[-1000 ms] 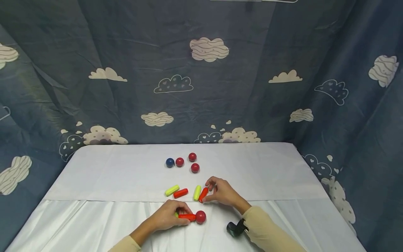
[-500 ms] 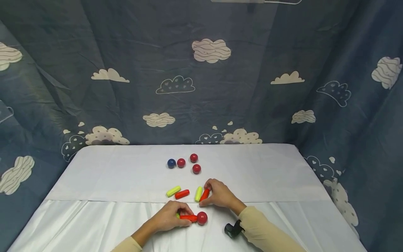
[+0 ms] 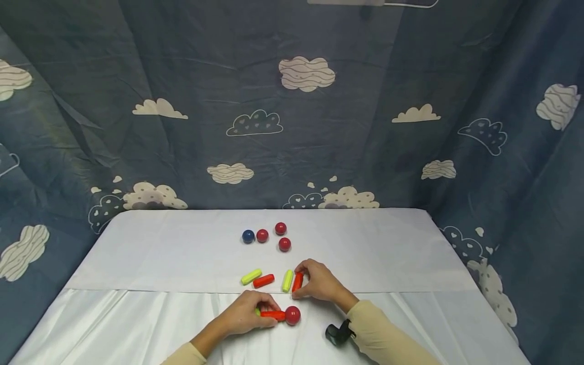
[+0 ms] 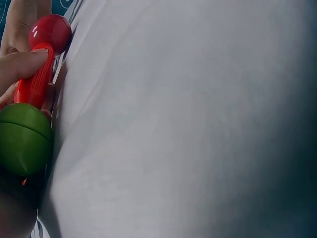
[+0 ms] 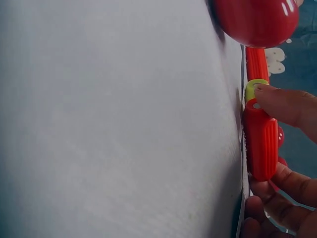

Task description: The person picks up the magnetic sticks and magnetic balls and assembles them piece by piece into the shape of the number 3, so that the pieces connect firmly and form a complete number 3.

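Note:
My left hand grips a red magnetic stick between thumb and fingers. At its right end sits a red ball, and at its other end a green ball, mostly hidden by the hand in the head view. With thumb and fingers at opposite ends, my right hand holds a second red magnetic stick close over the white cloth. A pale silvery disc shows on that stick's end. Just left of it lies a yellow-green stick.
Farther left lie another yellow-green stick and a red stick. Beyond them a blue ball and several red balls rest on the white-covered table. A dark curtain with cloud prints hangs behind.
The right thumb and fingers have closed onto the red stick's ends, and the stick has turned more upright and moved slightly apart from the yellow-green one. The left hand keeps its hold.

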`<action>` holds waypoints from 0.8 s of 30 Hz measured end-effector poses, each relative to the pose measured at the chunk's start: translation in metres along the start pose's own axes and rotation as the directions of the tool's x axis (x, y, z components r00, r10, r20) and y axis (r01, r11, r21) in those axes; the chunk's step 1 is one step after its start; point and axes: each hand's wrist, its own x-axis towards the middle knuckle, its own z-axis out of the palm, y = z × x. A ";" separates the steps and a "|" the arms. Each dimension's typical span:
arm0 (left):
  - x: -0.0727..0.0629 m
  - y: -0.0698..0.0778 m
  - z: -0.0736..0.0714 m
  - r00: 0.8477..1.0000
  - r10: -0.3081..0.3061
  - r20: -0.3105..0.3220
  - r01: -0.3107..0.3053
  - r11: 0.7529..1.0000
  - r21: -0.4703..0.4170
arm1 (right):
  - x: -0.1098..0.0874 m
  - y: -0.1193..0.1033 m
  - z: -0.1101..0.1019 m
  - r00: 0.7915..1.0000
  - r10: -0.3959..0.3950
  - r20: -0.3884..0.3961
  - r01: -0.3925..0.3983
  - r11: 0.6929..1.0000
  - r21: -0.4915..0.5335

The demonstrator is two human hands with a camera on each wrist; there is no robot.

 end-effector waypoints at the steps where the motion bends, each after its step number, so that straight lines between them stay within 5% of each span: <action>1: 0.000 0.000 0.000 1.000 0.003 -0.001 -0.003 1.000 0.000 | 0.000 0.000 0.000 1.000 0.003 0.001 -0.003 1.000 0.003; 8: 0.000 0.001 0.000 1.000 0.006 -0.001 -0.006 1.000 0.005 | -0.001 0.002 -0.001 1.000 0.000 0.022 0.000 1.000 0.017; 24: 0.000 -0.001 -0.001 1.000 -0.003 -0.002 0.003 1.000 -0.003 | 0.000 0.002 -0.001 0.988 -0.137 0.073 0.137 0.991 0.004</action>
